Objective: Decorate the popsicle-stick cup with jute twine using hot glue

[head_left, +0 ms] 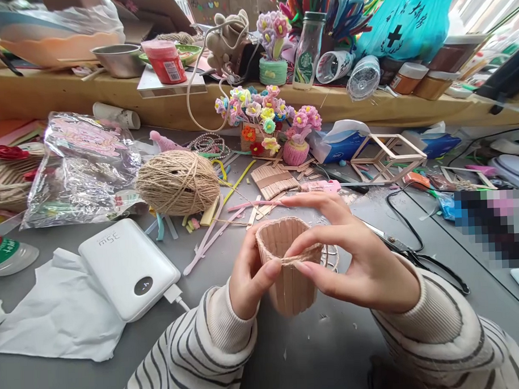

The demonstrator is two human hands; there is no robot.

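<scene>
A round cup of upright wooden sticks (292, 292) is held above the grey table, its mouth tilted toward the camera. Twine runs along its rim. My left hand (250, 274) grips the cup's left side, the thumb on the rim twine at the front. With thumb and index finger, my right hand (350, 254) pinches a braided piece of twine (302, 256) at the rim; its other fingers are spread over the cup. Loose twine loops (331, 258) show behind the right fingers. The big twine ball (178, 183) lies to the left, beyond my left hand.
A white power bank (128, 267) with a cable sits left, on white paper (61, 315). Black-handled scissors (432, 262) lie right of my right hand. Ahead are flat wooden sticks (274, 181), pipe-cleaner flowers (256, 112) and a wooden stick frame (388, 156).
</scene>
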